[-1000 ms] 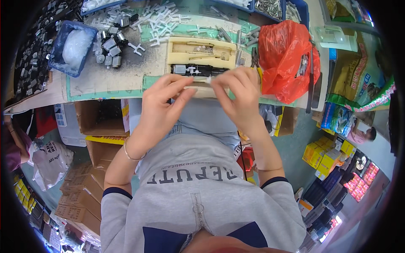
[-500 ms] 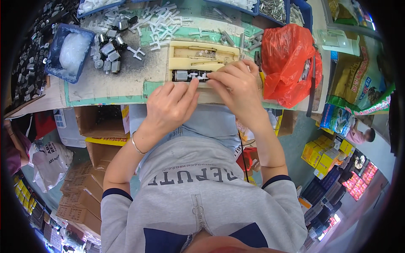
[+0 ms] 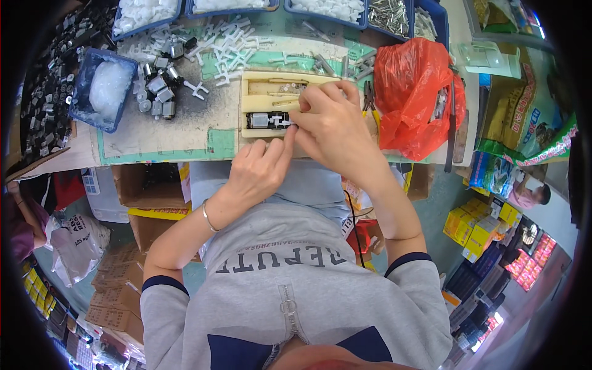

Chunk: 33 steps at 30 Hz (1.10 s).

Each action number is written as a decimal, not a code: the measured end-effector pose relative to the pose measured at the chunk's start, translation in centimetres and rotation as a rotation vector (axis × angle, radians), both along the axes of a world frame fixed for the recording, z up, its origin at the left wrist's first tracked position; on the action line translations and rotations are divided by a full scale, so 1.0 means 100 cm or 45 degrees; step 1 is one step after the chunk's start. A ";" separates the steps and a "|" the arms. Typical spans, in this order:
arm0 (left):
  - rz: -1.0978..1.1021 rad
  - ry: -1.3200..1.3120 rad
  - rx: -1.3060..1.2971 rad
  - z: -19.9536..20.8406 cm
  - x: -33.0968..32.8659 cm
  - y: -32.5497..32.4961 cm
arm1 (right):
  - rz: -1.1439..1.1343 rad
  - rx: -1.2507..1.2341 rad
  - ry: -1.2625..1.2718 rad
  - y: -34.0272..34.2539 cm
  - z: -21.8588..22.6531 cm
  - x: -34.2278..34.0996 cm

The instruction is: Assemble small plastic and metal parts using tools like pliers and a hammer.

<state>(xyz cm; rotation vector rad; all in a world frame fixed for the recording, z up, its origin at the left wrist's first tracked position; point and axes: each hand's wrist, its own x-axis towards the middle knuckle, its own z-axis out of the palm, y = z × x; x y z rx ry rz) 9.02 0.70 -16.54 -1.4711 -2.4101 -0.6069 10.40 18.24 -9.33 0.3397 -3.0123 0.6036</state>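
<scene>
A cream fixture point(image 3: 262, 100) lies at the table's near edge. In its front slot sits a narrow black housing point(image 3: 249, 121), holding a small silver motor point(image 3: 261, 120) and white plastic parts point(image 3: 279, 121). Over the right end of this housing my right hand point(image 3: 336, 126) is closed in a pinch; its fingers hide whatever is between the tips. My left hand point(image 3: 260, 165) comes in from the front with its fingers curled. Its index finger reaches out to the housing's right end, close to the right fingertips. Anything held in its curled fingers is hidden.
Loose motors point(image 3: 161, 92) and white forked pieces point(image 3: 231, 52) are heaped beyond the fixture. A blue bin point(image 3: 80, 114) stands left, with more bins point(image 3: 234, 10) along the back. Pliers point(image 3: 369, 98) and a red plastic bag point(image 3: 407, 102) lie right. Black parts point(image 3: 46, 92) cover the far left.
My left index finger has shifted right along the housing to its end. My right fingers have come in further over that end and curled more. The whole view has shifted slightly.
</scene>
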 end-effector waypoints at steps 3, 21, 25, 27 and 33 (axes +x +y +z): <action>-0.005 -0.115 0.161 0.002 -0.008 -0.011 | -0.144 -0.326 0.173 0.009 -0.015 0.013; 0.635 0.048 -0.100 0.018 -0.074 -0.033 | -0.807 0.292 -0.001 0.053 -0.023 0.018; 0.624 -0.122 0.163 0.027 -0.074 -0.039 | -0.670 0.068 0.241 0.060 -0.016 0.008; 0.613 -0.259 0.326 0.027 -0.074 -0.043 | -0.587 -0.059 0.331 0.063 -0.019 -0.007; 0.536 -0.748 0.718 0.032 -0.070 -0.042 | -0.362 0.014 0.440 0.051 -0.049 -0.067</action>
